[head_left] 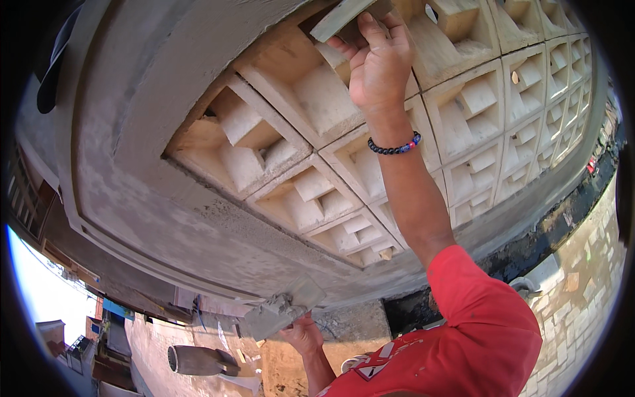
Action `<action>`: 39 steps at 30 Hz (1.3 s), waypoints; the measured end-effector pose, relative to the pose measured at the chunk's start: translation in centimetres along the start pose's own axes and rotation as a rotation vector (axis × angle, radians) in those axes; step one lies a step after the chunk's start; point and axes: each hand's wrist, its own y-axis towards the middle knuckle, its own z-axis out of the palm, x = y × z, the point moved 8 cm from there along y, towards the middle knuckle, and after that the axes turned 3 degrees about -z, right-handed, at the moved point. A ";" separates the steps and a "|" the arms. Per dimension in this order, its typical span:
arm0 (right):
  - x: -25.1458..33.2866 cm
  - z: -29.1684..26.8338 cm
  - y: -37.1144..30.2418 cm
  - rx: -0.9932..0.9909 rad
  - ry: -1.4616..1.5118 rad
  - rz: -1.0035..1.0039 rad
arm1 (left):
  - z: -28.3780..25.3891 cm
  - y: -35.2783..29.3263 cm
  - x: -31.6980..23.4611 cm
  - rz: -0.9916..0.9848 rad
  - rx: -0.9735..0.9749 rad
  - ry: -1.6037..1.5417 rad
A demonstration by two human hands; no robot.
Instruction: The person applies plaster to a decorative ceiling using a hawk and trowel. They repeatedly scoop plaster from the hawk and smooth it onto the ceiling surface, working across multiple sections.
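Observation:
My right hand (380, 66), with a beaded bracelet (395, 145) on its wrist, is raised to the top of the block screen. Its fingers and thumb close around a flat grey rectangular board (340, 20), which is partly cut off by the upper edge. Low in the middle, my left hand (304, 335) grips a flat plate (305, 291) from beneath. A lump of wet grey mortar (278, 309) lies on that plate. Pale openwork blocks (317, 99) fill the framed opening behind my right hand and forearm.
Smooth grey plaster (152, 145) surrounds the blocks, with a raised moulding (83, 198) along the left. On the ground below lies a dark cylindrical object (198, 360). Pale paving bricks (569, 331) spread at the lower right. A dark pit (407, 311) runs beside the wall's foot.

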 end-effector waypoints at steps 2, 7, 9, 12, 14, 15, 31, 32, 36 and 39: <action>-0.8 0.0 -0.1 -0.012 -0.023 0.020 | -0.4 0.0 0.1 0.001 -0.010 0.004; -2.7 -0.1 -1.2 -0.076 -0.110 0.016 | -1.4 0.0 0.1 0.000 -0.009 -0.007; -3.6 0.4 -1.8 -0.085 -0.079 0.023 | -1.3 -0.1 -0.3 0.008 -0.017 -0.020; -5.2 1.3 -3.2 -0.088 -0.022 0.044 | -1.1 -0.1 -0.8 0.018 -0.027 -0.014; -6.4 2.5 -4.6 -0.083 0.024 0.073 | -1.1 0.1 -1.0 0.019 -0.012 0.002; -7.2 3.2 -5.5 -0.070 0.022 0.110 | -1.0 0.3 -1.0 0.018 0.011 0.008; 0.5 -2.7 -2.1 0.017 -0.036 -0.031 | -2.2 1.0 -0.1 -0.017 0.028 0.000; 0.2 -2.8 -1.8 0.009 -0.027 -0.019 | -2.1 1.0 0.0 -0.019 0.029 0.007; -1.1 -2.6 -2.1 -0.020 0.028 0.019 | -1.4 1.3 0.3 -0.014 0.048 0.004; -1.6 -2.7 -2.0 -0.042 0.001 0.003 | -0.5 1.3 0.0 -0.004 0.033 -0.006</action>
